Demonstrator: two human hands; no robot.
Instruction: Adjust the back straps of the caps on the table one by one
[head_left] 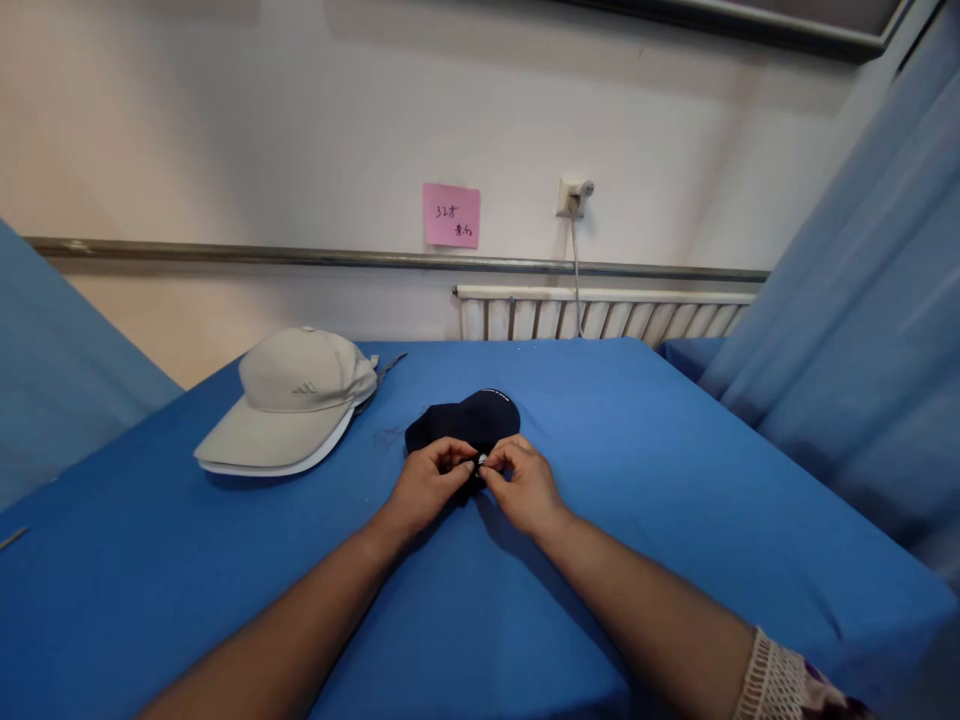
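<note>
A dark navy cap (457, 420) lies on the blue-covered table, with small white lettering along its brim at the far right. At its near edge my left hand (431, 482) pinches a part of the cap between thumb and fingers. Facing it, my right hand (525, 487) is closed in a pinch at the same spot. A small whitish piece (482, 460) shows between the fingertips of both hands; it is too small to name. The fingers hide much of the cap's near side.
Light beige caps (300, 375), stacked with a white brim underneath, sit at the left. The blue table (660, 480) reaches to a wall with a radiator (600, 315), socket (574, 198) and pink note (451, 215). Blue curtains (855, 300) hang on both sides.
</note>
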